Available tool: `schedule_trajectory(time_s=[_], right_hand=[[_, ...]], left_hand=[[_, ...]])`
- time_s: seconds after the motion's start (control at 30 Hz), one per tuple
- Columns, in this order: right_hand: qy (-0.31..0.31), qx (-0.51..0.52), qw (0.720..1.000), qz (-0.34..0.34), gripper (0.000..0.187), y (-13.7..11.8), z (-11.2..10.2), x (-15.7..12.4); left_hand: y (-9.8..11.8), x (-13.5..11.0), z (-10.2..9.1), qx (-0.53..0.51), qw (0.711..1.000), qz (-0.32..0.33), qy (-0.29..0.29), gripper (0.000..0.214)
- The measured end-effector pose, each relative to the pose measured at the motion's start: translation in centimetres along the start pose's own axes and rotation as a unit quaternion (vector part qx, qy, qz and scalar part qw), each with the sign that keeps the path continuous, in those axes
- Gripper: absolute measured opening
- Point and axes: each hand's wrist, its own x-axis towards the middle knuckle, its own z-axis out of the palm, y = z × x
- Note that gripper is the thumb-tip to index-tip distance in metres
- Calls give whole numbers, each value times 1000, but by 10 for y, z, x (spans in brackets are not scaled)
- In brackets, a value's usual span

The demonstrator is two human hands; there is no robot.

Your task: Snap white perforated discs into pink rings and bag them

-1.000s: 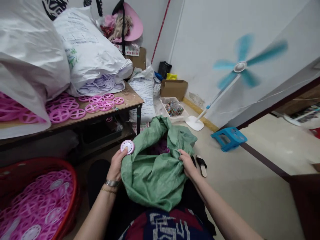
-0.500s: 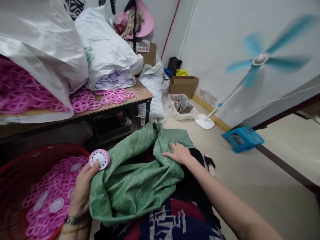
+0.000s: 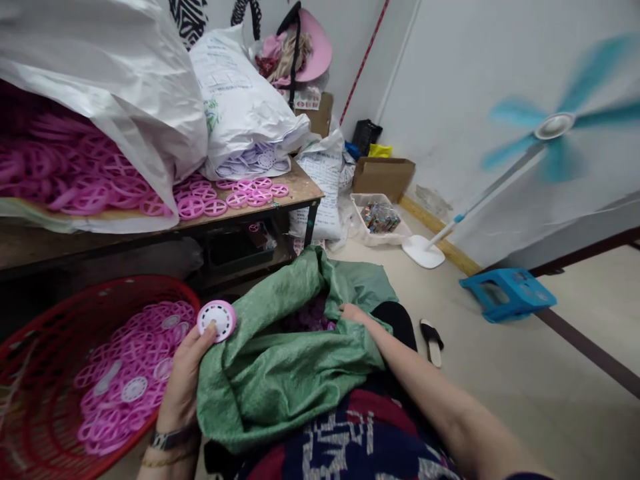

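My left hand (image 3: pixel 186 363) pinches a round white plastic disc with a pink rim (image 3: pixel 217 321), its thumb on the disc's face. It is at the left edge of a green woven sack (image 3: pixel 300 360) that lies across my lap. Through the sack's mouth, purple-pink pieces (image 3: pixel 313 315) show. My right hand (image 3: pixel 354 313) is closed on the sack's fabric at the right side of the mouth; some of its fingers are hidden. To the left, a red basket (image 3: pixel 165 283) contains many pink wheel-shaped rings (image 3: pixel 117 373) with a few white discs among them.
A wooden bench (image 3: pixel 300 189) bears white sacks (image 3: pixel 245 100) and loose pink rings (image 3: pixel 191 207). On the floor are a white bin (image 3: pixel 387 237) of small packets, a spinning fan (image 3: pixel 555 127) on its stand, a blue stool (image 3: pixel 515 290) and a slipper (image 3: pixel 433 343).
My right hand went from spread fingers lying on the sack to closing on its fabric. The mouth gapes wider, showing the pieces inside. My left hand keeps the disc; the whole view has shifted.
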Motion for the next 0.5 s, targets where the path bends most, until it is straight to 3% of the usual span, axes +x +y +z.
schedule_trajectory(time_s=[0.1,0.23,0.5], right_hand=[[12,98,995,9,19,11,-31,-19],[92,241,966,-7,10,17,-64,-50],[148,411,898,-60,23,-8,-80,-88]], left_hand=[[0,-16,-6,9,1000,-3,10,51],[6,-38,-14,8,999,-7,41,54],[37,-61,-2,31,993,79,82,61]])
